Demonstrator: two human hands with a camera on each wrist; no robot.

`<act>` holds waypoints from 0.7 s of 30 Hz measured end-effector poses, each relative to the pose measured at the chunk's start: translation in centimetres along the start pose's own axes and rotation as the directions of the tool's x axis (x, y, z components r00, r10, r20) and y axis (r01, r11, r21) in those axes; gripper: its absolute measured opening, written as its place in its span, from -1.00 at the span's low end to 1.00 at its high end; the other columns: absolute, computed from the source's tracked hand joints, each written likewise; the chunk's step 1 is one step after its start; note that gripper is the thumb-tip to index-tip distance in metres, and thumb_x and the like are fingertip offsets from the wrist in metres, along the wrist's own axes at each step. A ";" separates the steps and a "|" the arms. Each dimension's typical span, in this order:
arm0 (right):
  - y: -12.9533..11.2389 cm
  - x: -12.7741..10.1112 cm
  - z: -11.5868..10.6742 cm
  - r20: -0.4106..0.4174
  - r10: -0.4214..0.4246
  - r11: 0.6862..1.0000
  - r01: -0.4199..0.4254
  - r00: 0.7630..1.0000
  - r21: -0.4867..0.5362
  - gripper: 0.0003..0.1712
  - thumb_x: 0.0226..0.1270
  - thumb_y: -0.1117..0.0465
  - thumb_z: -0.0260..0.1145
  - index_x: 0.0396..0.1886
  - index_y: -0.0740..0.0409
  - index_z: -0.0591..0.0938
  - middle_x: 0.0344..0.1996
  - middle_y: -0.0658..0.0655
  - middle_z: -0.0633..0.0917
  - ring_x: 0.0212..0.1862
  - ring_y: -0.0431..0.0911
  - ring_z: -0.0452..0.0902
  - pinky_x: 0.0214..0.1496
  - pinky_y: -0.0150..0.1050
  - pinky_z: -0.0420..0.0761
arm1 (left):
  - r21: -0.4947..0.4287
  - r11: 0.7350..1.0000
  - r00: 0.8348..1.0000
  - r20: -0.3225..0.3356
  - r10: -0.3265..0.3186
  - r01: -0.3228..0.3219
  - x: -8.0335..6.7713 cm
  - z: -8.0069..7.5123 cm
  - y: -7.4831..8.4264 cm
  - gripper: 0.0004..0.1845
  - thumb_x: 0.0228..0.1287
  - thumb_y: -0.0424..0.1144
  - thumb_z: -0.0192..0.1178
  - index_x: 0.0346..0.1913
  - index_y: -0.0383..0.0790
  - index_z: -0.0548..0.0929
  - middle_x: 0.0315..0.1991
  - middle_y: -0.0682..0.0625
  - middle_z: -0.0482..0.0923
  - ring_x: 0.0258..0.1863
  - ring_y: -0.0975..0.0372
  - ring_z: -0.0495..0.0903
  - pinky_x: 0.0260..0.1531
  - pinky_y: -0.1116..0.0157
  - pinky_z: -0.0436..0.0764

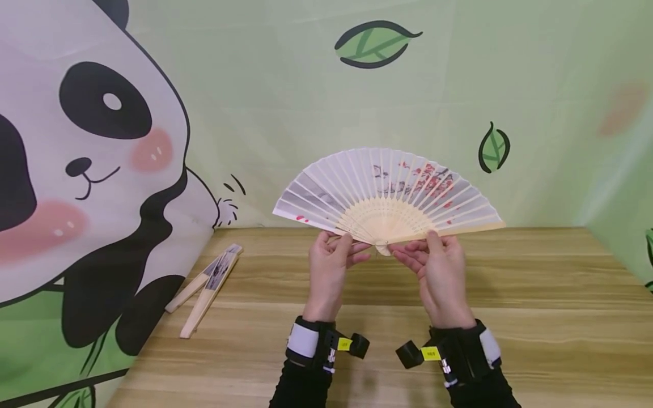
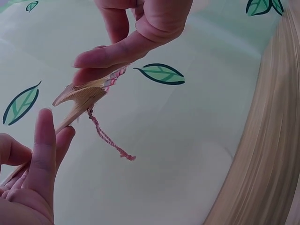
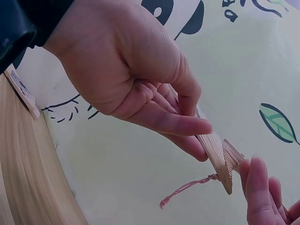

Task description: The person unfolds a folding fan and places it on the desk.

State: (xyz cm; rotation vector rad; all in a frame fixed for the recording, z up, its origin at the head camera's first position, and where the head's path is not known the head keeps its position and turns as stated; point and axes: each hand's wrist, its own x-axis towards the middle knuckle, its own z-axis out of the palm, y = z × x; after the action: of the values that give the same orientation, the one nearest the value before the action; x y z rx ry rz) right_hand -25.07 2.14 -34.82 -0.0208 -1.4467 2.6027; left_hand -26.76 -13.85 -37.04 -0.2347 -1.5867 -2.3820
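A paper folding fan with bamboo ribs and a red blossom print is spread wide above the wooden table. My left hand pinches its left outer rib near the pivot. My right hand pinches the right outer rib. In the left wrist view the fan's bamboo base shows edge-on between both hands, with a pink cord hanging from the pivot. The right wrist view shows the same base and cord between the hands.
Two folded fans lie on the table at the left, beside the panda backdrop. A pale green wall with leaf prints stands behind the table.
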 end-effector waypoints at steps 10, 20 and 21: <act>0.2 0.2 -0.1 -0.044 -0.041 0.998 0.043 0.998 0.036 -0.74 0.62 0.16 -0.14 0.13 0.20 0.23 -0.32 0.19 0.49 -0.28 -0.02 0.70 -0.04 -0.17 0.64 | -0.061 0.998 1.000 0.026 0.006 -0.005 -0.1 0.3 -0.5 -0.71 0.43 -0.44 0.01 0.16 -0.38 0.43 -0.16 -0.33 0.66 -0.21 -0.02 0.71 -0.21 0.15 0.68; -0.4 0.8 -1.5 -0.092 -0.026 0.999 0.030 0.995 0.042 -0.81 0.61 0.15 -0.10 -0.08 0.22 0.25 -0.40 0.18 0.51 -0.31 -0.01 0.71 -0.08 -0.18 0.65 | -0.050 0.997 0.998 0.036 -0.058 0.060 -0.5 0.8 -1.4 -0.66 0.38 -0.43 0.06 0.19 -0.33 0.48 -0.09 -0.26 0.67 -0.20 0.02 0.72 -0.24 0.17 0.69; -0.5 0.9 -1.6 -0.092 -0.024 0.999 0.027 0.995 0.039 -0.81 0.61 0.15 -0.10 -0.10 0.22 0.24 -0.40 0.18 0.50 -0.32 -0.01 0.71 -0.08 -0.18 0.65 | -0.049 0.997 0.998 0.032 -0.062 0.063 -0.5 0.8 -1.5 -0.67 0.38 -0.42 0.07 0.18 -0.32 0.49 -0.08 -0.25 0.67 -0.20 0.02 0.72 -0.25 0.18 0.69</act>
State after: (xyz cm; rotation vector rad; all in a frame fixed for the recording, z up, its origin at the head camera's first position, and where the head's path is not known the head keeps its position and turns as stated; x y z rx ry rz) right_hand -25.73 3.89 -35.19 -0.1147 -1.3544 2.5738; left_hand -26.73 -12.49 -38.17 -0.2352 -1.5717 -2.4790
